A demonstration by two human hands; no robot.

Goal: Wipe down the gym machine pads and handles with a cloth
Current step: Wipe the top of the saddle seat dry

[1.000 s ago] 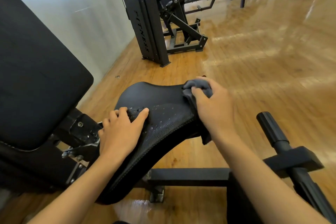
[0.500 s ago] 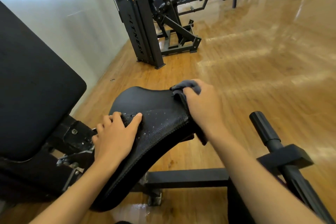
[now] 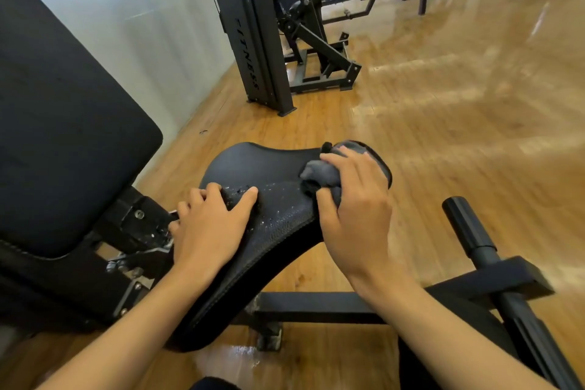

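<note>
A black textured seat pad (image 3: 269,174) curves up in the middle of the view, speckled with droplets. My right hand (image 3: 354,209) grips a bunched grey cloth (image 3: 326,174) and presses it onto the pad's right side, near the front end. My left hand (image 3: 209,228) rests on the pad's left rear edge with the fingers curled over it. A large black back pad (image 3: 63,136) stands at the left. A black handle bar (image 3: 468,231) slants at the lower right.
The bench's black frame bar (image 3: 316,305) runs under the seat across a glossy wooden floor (image 3: 459,123). A black cable machine marked FITNESS (image 3: 250,54) stands beyond, by a white wall (image 3: 126,25). More benches and machines line the far back.
My right hand has slid the cloth back from the pad's front tip onto its upper right surface. The left hand has stayed in place on the pad's rear edge.
</note>
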